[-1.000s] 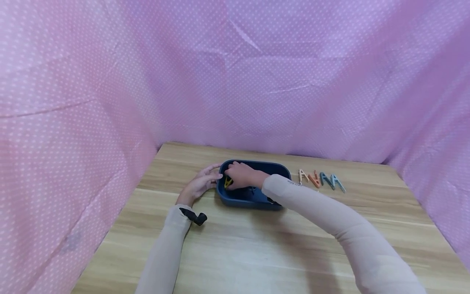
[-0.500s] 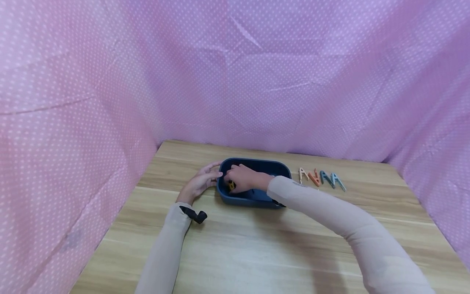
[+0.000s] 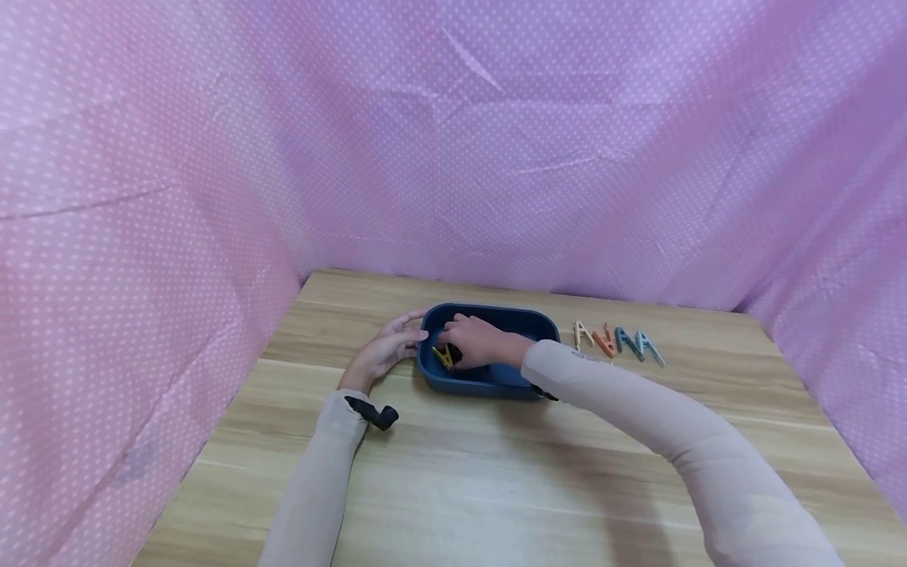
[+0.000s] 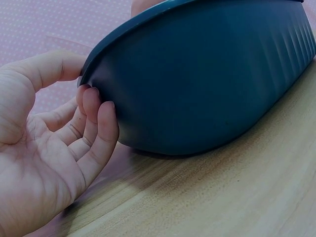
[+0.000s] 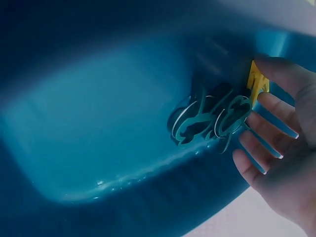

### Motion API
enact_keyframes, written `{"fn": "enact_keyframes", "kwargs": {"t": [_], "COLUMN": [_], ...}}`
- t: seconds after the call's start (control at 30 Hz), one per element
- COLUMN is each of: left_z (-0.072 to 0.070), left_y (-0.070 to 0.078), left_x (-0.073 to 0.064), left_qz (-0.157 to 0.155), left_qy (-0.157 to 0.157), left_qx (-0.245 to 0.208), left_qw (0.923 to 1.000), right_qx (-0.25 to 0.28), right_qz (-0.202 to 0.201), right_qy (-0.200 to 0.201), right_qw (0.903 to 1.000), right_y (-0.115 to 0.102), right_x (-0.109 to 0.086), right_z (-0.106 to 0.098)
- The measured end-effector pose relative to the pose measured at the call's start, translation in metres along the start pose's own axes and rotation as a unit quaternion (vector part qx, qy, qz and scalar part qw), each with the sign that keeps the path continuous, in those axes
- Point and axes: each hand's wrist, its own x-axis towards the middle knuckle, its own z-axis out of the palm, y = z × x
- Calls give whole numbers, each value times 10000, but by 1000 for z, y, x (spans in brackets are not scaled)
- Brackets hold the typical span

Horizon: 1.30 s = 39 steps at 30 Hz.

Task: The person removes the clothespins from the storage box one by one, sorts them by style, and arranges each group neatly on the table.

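Note:
A deep blue plastic bin stands near the table's far edge. At its left end my left hand holds the rim, the thumb at the edge and the other fingertips against the outer wall. My right hand reaches down inside the bin's left part. In the right wrist view, its thumb and forefinger pinch a yellow clothespin. Several dark green clothespins with wire springs lie beside it on the bin floor, close to the fingertips. The hand partly covers the clothespins in the head view.
Right of the bin a row of clothespins lies on the wooden table: cream, orange, dark teal and light blue. Pink dotted cloth hangs behind and at both sides.
My right hand has drawn slightly to the right inside the bin. The yellow clothespin, partly covered half a second ago, shows more fully. My left hand has stayed at the rim.

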Motion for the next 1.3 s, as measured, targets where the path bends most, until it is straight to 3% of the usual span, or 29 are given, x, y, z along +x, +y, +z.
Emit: {"fn": "enact_keyframes", "kwargs": {"t": [0.47,1.3], "left_z": [0,1], "left_y": [1,3], "left_x": [-2,-1], "left_qz": [-72,-140], "left_qy": [82,172], "left_qx": [9,33], "left_qw": [9999,9997], "right_qx": [-513,-556], "right_qz": [246,450], "right_qy": [-105,-222], "right_qw": [9983,9972], "right_y": [-1,-6], "right_x": [5,-1], "right_z": [6,7]}}
